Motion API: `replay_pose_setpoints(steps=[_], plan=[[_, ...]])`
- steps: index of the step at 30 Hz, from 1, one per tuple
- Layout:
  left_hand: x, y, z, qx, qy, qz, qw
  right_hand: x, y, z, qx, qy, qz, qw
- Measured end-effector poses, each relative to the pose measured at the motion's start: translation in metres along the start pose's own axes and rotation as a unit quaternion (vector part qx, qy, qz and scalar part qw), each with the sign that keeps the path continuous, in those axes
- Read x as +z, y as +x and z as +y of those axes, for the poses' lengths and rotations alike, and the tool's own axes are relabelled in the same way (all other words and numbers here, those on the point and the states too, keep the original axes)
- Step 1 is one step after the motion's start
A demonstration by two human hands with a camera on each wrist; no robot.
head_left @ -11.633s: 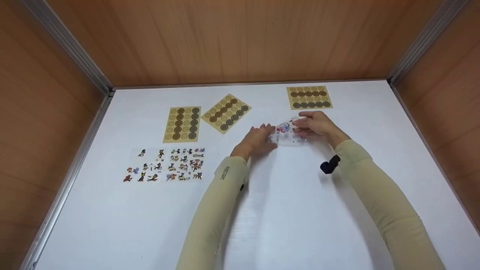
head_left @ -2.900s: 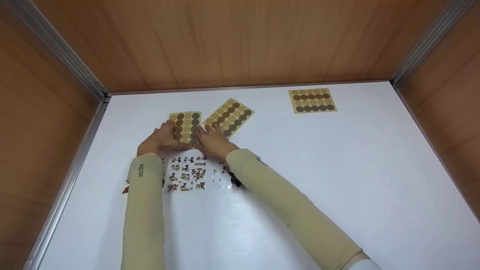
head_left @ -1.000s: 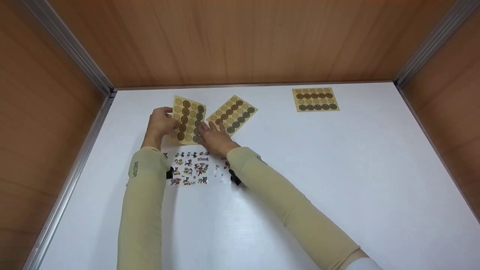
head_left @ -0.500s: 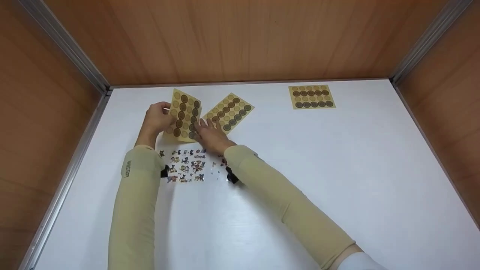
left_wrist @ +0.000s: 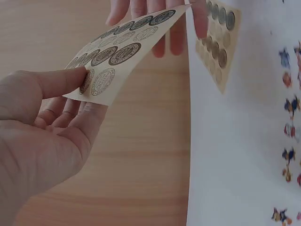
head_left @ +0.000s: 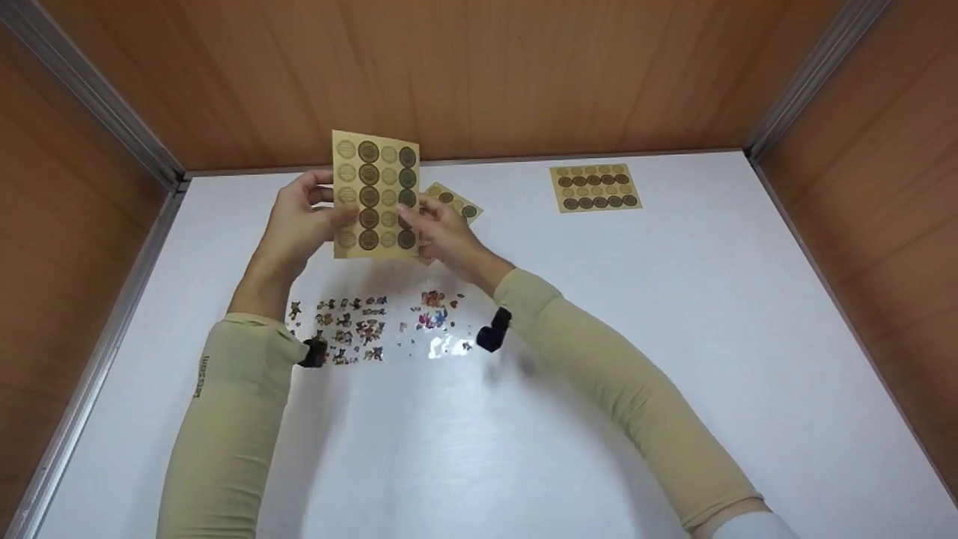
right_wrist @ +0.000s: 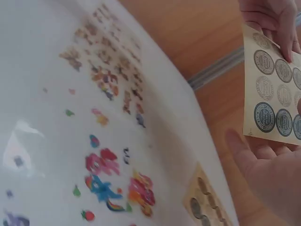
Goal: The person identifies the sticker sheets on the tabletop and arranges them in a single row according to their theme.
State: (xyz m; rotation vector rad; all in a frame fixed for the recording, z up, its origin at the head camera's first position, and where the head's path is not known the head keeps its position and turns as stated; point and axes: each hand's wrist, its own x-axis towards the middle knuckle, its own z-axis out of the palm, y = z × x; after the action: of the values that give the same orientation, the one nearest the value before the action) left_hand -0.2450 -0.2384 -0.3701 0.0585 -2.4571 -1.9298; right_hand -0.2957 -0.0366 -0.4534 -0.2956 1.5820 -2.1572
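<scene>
Both hands hold a tan sticker sheet (head_left: 388, 161) printed with rows of light and dark round seals, raised above the table. My left hand (head_left: 288, 221) pinches its left side, thumb on the printed face and fingers behind. At the opposite side, my right hand (head_left: 455, 241) grips the edge with the thumb in front; its other fingers are partly hidden behind the sheet. The left wrist view shows the sheet (left_wrist: 115, 52) bending slightly between the hands. A second tan sticker sheet (head_left: 465, 207) lies behind the right hand, partly covered.
A third tan sheet (head_left: 596, 189) lies at the back right. Clear sheets of small cartoon stickers (head_left: 352, 329) and pony stickers (head_left: 434, 318) lie below the hands; more cartoon stickers (head_left: 295, 308) show beside the left sleeve. Wooden walls (head_left: 479, 82) enclose the white table (head_left: 419, 449).
The clear pony sheet has gone from the right to beside the cartoon stickers. The left tan sheet has been lifted off the table, and my right hand has moved from flat beside it to gripping it.
</scene>
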Motion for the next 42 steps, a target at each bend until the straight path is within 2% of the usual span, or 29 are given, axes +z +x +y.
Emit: replay_pose_setpoints(steps=[3,5,10,17,22,28,32,37,42], plan=[[0.018,-0.009,0.008,0.003,-0.065,-0.017,0.9977,-0.020,-0.019,-0.025,-0.015,0.010,-0.027,0.999],[0.032,-0.015,0.012,0.003,-0.089,-0.031,0.9955,-0.034,-0.034,-0.041,-0.028,-0.004,-0.029,0.999],[0.070,-0.027,0.015,0.008,-0.088,-0.074,0.9933,-0.072,-0.071,-0.067,-0.047,-0.060,-0.006,0.997],[0.119,-0.032,0.002,0.009,-0.071,-0.125,0.9895,-0.122,-0.116,-0.068,-0.045,-0.160,0.009,0.986],[0.145,-0.036,-0.015,0.000,-0.034,-0.140,0.9895,-0.142,-0.133,-0.055,-0.021,-0.199,0.025,0.979],[0.166,-0.042,-0.035,-0.023,0.039,-0.156,0.9868,-0.159,-0.143,-0.035,0.006,-0.225,0.031,0.974],[0.177,-0.045,-0.045,-0.036,0.078,-0.162,0.9830,-0.166,-0.149,-0.024,0.016,-0.259,0.026,0.965],[0.184,-0.049,-0.056,-0.050,0.135,-0.156,0.9772,-0.168,-0.151,-0.014,0.027,-0.306,0.023,0.951],[0.188,-0.051,-0.064,-0.043,0.176,-0.148,0.9723,-0.169,-0.152,-0.005,0.037,-0.340,0.024,0.939]])
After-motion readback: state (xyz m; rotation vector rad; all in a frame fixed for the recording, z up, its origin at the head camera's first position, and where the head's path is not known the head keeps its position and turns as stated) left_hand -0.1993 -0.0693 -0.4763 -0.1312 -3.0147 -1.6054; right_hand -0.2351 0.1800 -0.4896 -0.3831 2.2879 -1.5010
